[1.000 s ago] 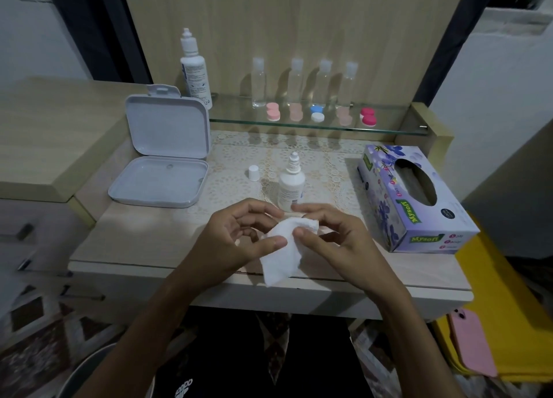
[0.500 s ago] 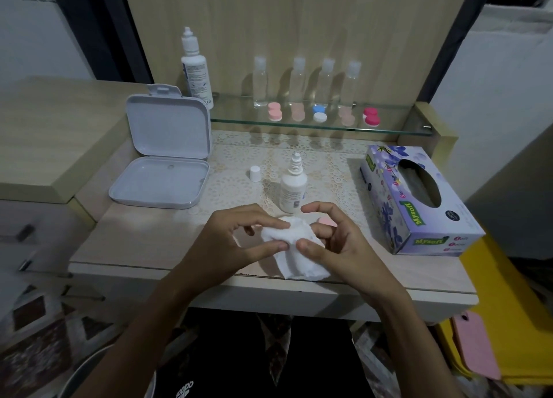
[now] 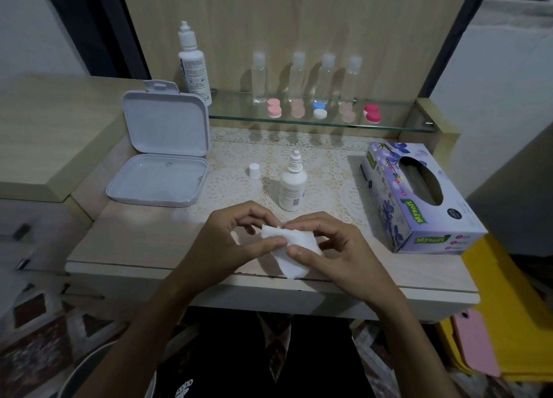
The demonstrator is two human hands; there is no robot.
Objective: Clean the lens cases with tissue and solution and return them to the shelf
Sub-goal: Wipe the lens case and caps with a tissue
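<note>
lens cases point(image 3: 320, 110) sit in a row on the glass shelf point(image 3: 395, 125), five pairs, each in front of or beside a clear bottle; whether another is wrapped inside the tissue point(image 3: 291, 249) cannot be told. your left hand point(image 3: 233, 242) and right hand point(image 3: 332, 248) both pinch that tissue between thumb and forefingers, close together above the near table edge point(image 3: 149, 270), probably so the fold stays taut for wiping. solution bottle point(image 3: 292, 188) stands uncapped just behind your hands, its cap point(image 3: 254, 170) set apart to the left, likely kept near for wetting. tissue box point(image 3: 419, 200) lies to your right, opening up. open white box point(image 3: 161, 158) lies to your left, lid raised. bare tabletop shows between the hands and the white box; reaching the shelf means passing over or beside the uncapped bottle, so you'd judge that the tipping risk.
</note>
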